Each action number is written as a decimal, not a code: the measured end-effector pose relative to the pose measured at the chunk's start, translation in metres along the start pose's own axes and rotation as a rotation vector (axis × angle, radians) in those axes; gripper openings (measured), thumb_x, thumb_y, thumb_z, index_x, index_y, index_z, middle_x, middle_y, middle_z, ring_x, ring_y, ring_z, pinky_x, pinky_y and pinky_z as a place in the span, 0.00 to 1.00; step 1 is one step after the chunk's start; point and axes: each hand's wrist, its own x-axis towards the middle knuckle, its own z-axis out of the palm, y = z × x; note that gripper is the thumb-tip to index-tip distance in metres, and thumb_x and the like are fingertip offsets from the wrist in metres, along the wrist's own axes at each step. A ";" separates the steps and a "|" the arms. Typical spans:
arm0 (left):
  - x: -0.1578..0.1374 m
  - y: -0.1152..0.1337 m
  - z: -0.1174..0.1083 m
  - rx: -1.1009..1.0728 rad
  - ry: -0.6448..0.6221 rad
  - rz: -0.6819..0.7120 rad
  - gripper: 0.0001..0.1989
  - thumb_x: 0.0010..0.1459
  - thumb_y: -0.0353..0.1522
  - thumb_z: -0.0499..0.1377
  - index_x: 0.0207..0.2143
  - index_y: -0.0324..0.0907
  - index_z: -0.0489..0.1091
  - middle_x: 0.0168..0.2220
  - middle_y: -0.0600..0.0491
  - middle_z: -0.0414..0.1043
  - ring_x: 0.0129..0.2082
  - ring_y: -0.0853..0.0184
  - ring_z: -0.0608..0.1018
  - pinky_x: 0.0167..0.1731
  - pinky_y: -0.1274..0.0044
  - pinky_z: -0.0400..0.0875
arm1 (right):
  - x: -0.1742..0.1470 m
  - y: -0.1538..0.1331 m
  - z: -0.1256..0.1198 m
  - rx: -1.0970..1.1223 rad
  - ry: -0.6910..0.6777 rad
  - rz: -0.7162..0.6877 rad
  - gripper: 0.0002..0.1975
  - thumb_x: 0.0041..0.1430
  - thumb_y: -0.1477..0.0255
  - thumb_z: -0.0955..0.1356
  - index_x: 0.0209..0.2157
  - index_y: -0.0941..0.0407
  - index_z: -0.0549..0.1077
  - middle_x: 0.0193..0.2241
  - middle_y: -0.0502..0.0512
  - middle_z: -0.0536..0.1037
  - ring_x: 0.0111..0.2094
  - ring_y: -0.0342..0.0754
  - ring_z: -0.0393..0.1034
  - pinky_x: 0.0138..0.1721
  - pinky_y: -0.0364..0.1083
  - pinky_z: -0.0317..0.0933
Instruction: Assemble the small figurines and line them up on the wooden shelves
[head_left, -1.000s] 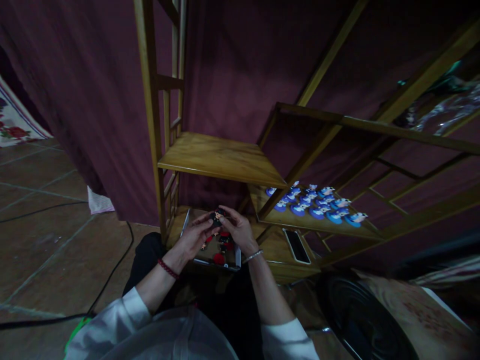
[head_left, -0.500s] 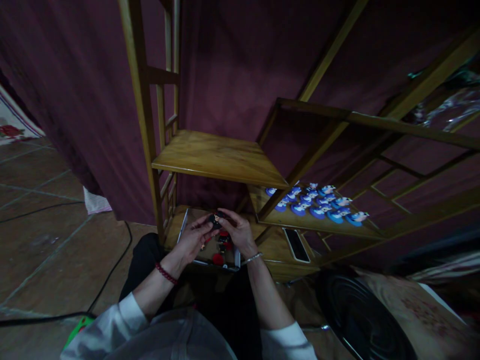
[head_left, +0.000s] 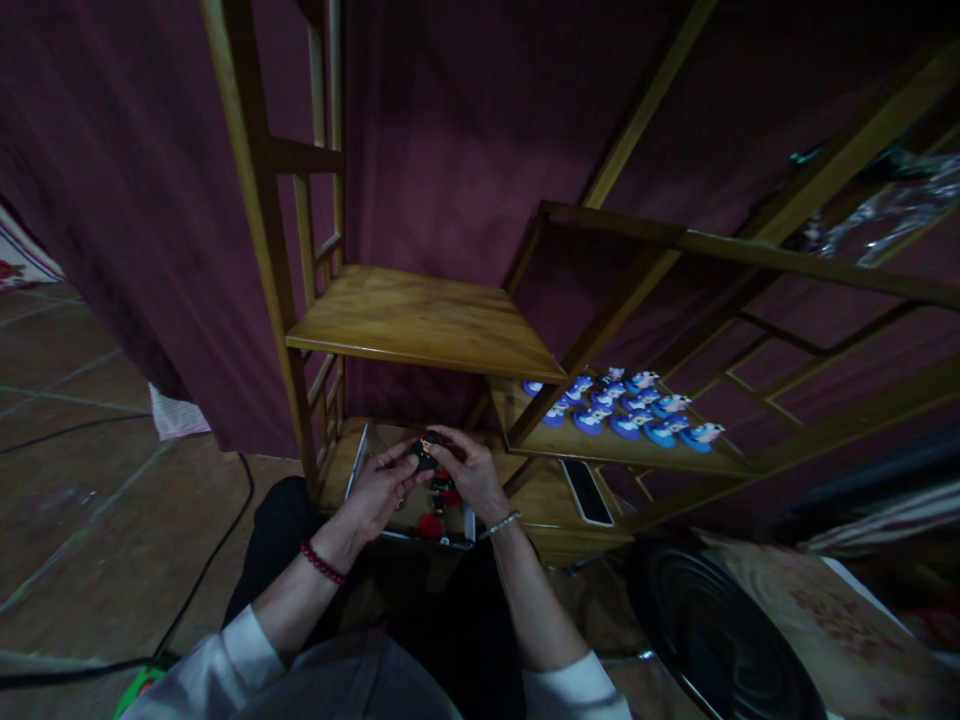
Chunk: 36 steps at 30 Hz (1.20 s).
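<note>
Between my two hands is a small dark figurine point(head_left: 426, 449), pinched by the fingers of both. My left hand point(head_left: 379, 487), with a red beaded bracelet at the wrist, grips its left side. On the other side my right hand point(head_left: 471, 470), wearing a silvery bracelet, has thumb and fingers on it. Below them lies a shallow white-edged box point(head_left: 469, 528) on the low wooden shelf. Several red and black pieces point(head_left: 441, 492) rest in the box, partly hidden by my hands, and a round red piece point(head_left: 430, 527) lies near its front edge.
Rows of small blue and white figurines point(head_left: 628, 408) stand on the shelf to the right. Below them lies a phone point(head_left: 587, 492). A bare wooden shelf board point(head_left: 427, 318) juts out above my hands. A black round seat point(head_left: 724, 630) is at lower right.
The view has shifted slightly, so the shelves sit a little further left. Both hands still hold the figurine, which appears turned a little with more of its top showing.
</note>
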 end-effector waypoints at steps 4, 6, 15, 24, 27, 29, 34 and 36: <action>-0.001 0.003 -0.001 0.002 -0.021 0.024 0.13 0.46 0.25 0.62 0.38 0.38 0.72 0.42 0.48 0.72 0.38 0.65 0.76 0.41 0.72 0.71 | 0.002 -0.003 0.001 0.030 -0.046 0.021 0.16 0.51 0.64 0.66 0.43 0.52 0.72 0.38 0.52 0.77 0.38 0.47 0.72 0.39 0.46 0.68; -0.001 0.004 0.000 0.010 -0.030 0.049 0.15 0.46 0.25 0.63 0.40 0.39 0.71 0.42 0.48 0.72 0.40 0.65 0.75 0.42 0.71 0.70 | 0.003 -0.003 0.001 0.039 -0.047 0.026 0.18 0.51 0.64 0.66 0.45 0.52 0.71 0.39 0.52 0.77 0.38 0.47 0.72 0.39 0.46 0.68; -0.002 0.007 0.004 0.102 -0.013 0.096 0.17 0.42 0.26 0.64 0.38 0.39 0.72 0.37 0.50 0.74 0.37 0.66 0.74 0.43 0.71 0.68 | 0.005 -0.002 0.000 0.050 -0.072 0.037 0.17 0.50 0.65 0.68 0.43 0.52 0.72 0.38 0.52 0.77 0.40 0.48 0.72 0.42 0.47 0.67; 0.000 0.010 0.008 0.285 -0.048 0.113 0.19 0.41 0.28 0.65 0.40 0.39 0.72 0.35 0.51 0.74 0.33 0.69 0.75 0.40 0.75 0.68 | 0.007 -0.005 -0.003 0.040 -0.064 0.029 0.16 0.50 0.65 0.68 0.42 0.52 0.73 0.38 0.52 0.77 0.40 0.48 0.71 0.42 0.46 0.66; -0.002 0.010 0.010 0.299 -0.047 0.106 0.18 0.41 0.29 0.65 0.39 0.39 0.72 0.34 0.51 0.74 0.31 0.69 0.75 0.38 0.76 0.68 | 0.006 -0.008 -0.005 0.012 -0.064 0.017 0.15 0.50 0.66 0.68 0.41 0.53 0.73 0.38 0.52 0.77 0.40 0.48 0.71 0.44 0.46 0.65; -0.004 0.010 0.011 0.298 -0.043 0.099 0.18 0.41 0.30 0.65 0.38 0.39 0.72 0.34 0.52 0.74 0.31 0.69 0.75 0.37 0.76 0.69 | 0.005 -0.009 -0.006 0.015 -0.072 0.024 0.15 0.50 0.66 0.68 0.41 0.53 0.73 0.38 0.51 0.77 0.40 0.47 0.71 0.43 0.46 0.65; -0.007 0.011 0.011 0.310 -0.058 0.078 0.21 0.40 0.32 0.66 0.40 0.38 0.71 0.34 0.52 0.73 0.33 0.68 0.75 0.38 0.76 0.69 | 0.002 -0.013 -0.005 0.054 -0.093 0.035 0.15 0.50 0.66 0.68 0.41 0.54 0.73 0.37 0.51 0.77 0.38 0.47 0.72 0.40 0.45 0.66; -0.006 0.011 0.011 0.323 -0.042 0.089 0.22 0.40 0.33 0.66 0.41 0.38 0.70 0.34 0.52 0.73 0.32 0.69 0.75 0.37 0.76 0.69 | 0.002 -0.015 -0.004 0.066 -0.093 0.041 0.15 0.50 0.66 0.68 0.41 0.54 0.72 0.36 0.52 0.77 0.38 0.46 0.72 0.40 0.45 0.66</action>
